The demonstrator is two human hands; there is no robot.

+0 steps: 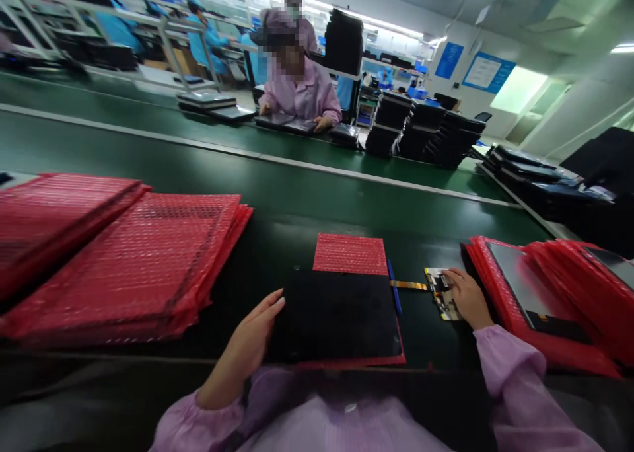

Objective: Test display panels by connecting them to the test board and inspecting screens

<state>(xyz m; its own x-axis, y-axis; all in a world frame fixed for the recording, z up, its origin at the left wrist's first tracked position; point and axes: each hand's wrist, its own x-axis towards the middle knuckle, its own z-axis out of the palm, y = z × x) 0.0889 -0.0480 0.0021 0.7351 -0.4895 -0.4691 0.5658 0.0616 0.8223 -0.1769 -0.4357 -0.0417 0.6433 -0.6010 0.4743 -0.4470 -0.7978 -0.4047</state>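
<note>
A black screen panel (341,316) lies on a red bubble-wrap sheet (349,252) at the front of the green table. My left hand (255,333) grips the panel's left edge, fingers together. An orange ribbon cable (410,285) runs from the panel's right side to a small circuit board (440,281) with yellow edges. Over that board rests my right hand (468,299), its fingertips on the board and bent round its right part. A blue pen-like tool (395,288) lies beside the panel's right edge.
Red bubble-wrap bags (143,260) are piled at the left. More red bags (518,306) with screens stand at the right. Across the green table (277,188), a person handles a dark panel (284,123) beside tall stacks of black panels (389,123).
</note>
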